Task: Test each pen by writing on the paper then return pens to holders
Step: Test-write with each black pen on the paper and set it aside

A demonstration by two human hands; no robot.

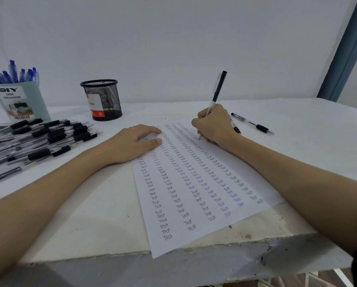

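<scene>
Big white table (297, 141), paper (194, 193) nearly full of "Test" rows. Left hand (132, 143) lies flat, pinning it; right hand (213, 126) grips a black pen (217, 94), tip on the sheet. Mesh holder (103, 98) looks empty. Risk: the overhanging sheet could slide if that palm lifts.

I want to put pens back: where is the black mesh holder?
In the head view, the black mesh holder stands upper left on the table, between the blue organizer and the paper.
</scene>
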